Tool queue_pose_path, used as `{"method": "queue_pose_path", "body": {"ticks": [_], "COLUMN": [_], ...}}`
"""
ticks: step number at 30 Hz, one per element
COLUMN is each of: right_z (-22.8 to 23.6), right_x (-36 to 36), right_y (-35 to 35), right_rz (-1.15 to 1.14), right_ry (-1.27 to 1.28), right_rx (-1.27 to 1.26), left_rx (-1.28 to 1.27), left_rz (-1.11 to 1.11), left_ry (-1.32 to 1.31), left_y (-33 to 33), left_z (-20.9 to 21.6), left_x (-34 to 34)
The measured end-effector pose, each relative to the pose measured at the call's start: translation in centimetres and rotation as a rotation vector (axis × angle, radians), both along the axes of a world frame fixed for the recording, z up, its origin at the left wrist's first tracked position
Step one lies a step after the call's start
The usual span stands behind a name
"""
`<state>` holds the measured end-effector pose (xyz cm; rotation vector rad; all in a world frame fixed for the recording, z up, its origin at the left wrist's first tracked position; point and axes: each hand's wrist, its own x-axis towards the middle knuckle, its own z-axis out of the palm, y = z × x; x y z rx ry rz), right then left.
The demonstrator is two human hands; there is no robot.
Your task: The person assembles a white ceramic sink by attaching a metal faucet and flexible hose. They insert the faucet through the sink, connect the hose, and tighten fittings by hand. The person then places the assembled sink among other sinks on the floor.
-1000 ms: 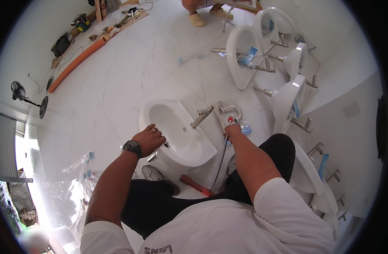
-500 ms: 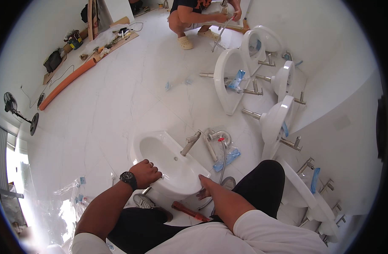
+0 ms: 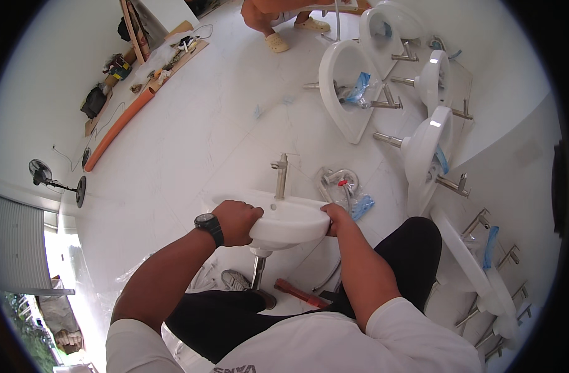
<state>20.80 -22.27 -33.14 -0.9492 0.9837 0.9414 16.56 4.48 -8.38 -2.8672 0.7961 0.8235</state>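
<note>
A white washbasin (image 3: 292, 227) is tilted on its side in front of me, its bowl rim toward my body. My left hand (image 3: 236, 222), with a black watch on the wrist, is closed round the basin's left edge. At the right edge, my right hand (image 3: 336, 220) grips the rim, some of its fingers hidden behind it. A metal faucet (image 3: 281, 179) rises from the basin's far side. From its underside a chrome drain pipe (image 3: 258, 271) points down toward my shoe. A red-handled tool (image 3: 299, 292) lies on the floor between my legs.
Plastic-wrapped fittings (image 3: 341, 182) with a blue packet lie right of the basin. More washbasins with faucets, such as one (image 3: 424, 146), line the right wall. A person (image 3: 259, 17) crouches at the far side. An orange pipe (image 3: 118, 129) and a fan (image 3: 41, 171) are on the left.
The basin has tipped up, so its underside and drain pipe now show and the faucet stands upright. My left hand has shifted right; my right hand has risen along the rim.
</note>
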Motion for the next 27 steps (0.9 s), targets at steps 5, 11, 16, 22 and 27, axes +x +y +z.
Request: {"method": "queue_pose_path", "body": {"ticks": [5,11,16,22,27], "right_z": [8.0,10.8,20.0,24.9,24.6], "right_x": [5.4,1.4,-3.9,-7.0,-6.7], "right_y": [-0.1,3.2,6.2,6.6,7.0], "right_rz": [0.072,0.023,0.171,0.298,0.44], "right_ry": [-0.511,-0.557,-0.796,-0.799,-0.838], "right_rx": [0.109,0.331,0.773,0.725,0.449], "left_rx": [-0.059,-0.471,-0.825,-1.04,-1.314], "left_rz": [0.342,0.701,0.99,1.156,1.295], "left_ry": [-0.091,-0.258,-0.321,-0.429,-0.457], "left_y": [-0.8,-2.2,-3.9,-4.2,-1.0], "left_z": [10.3,24.6,32.9,32.0,26.5], "left_x": [0.6,-3.4,-11.3,-21.4,-30.0]}}
